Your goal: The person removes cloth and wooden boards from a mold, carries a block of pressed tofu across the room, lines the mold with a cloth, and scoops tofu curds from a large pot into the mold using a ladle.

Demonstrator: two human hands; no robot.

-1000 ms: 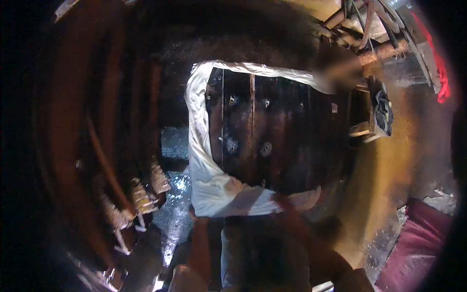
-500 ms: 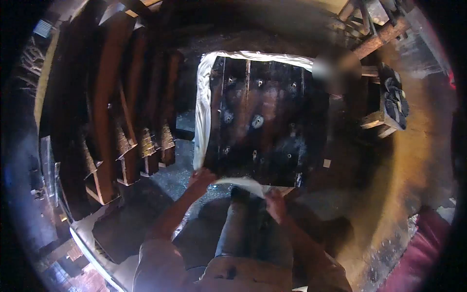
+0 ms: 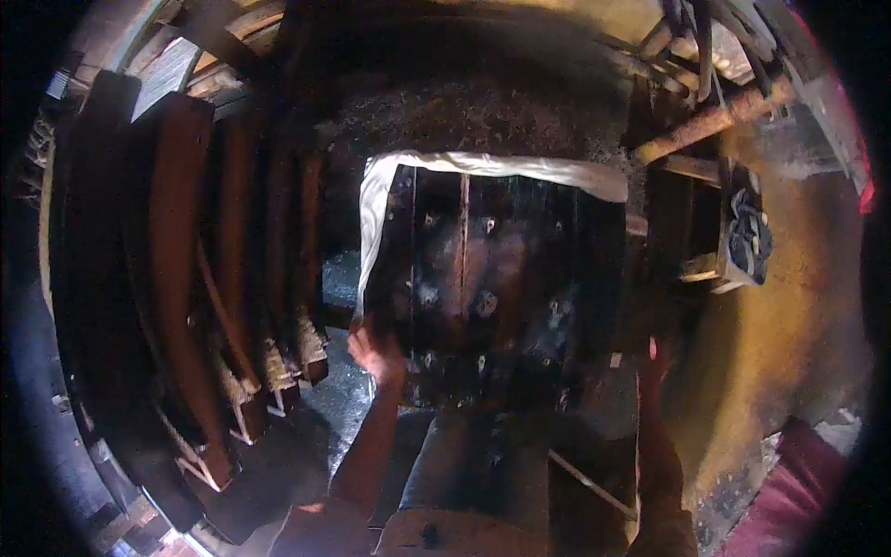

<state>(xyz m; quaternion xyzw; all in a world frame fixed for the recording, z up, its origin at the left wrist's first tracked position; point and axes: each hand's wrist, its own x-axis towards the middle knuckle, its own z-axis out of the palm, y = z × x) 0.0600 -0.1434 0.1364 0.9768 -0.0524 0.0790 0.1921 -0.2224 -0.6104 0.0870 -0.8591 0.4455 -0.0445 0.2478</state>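
A white cloth (image 3: 501, 166) runs in a narrow band along the top edge and down the left edge of a dark, shiny panel (image 3: 520, 297). At the lower end of the left strip, by the panel's lower left corner, my left hand (image 3: 376, 357) is closed on the cloth. My right hand (image 3: 652, 360) is in shadow beyond the panel's lower right side, and its fingers are too dark to make out. A thin pale edge hangs below it; what it belongs to is unclear.
Long brown beams (image 3: 181, 278) stand in a row at the left. To the right, a small wooden stand (image 3: 733, 263) carries dark sandals (image 3: 748, 237) beside a yellowish wall (image 3: 798, 278). A log (image 3: 715, 125) juts in at the upper right. Dark red fabric (image 3: 789, 492) lies at the lower right.
My hands have moved apart, the right one going outward to the right. The cloth stretched between them along the panel's near edge no longer shows there. The left hand remains at the left strip.
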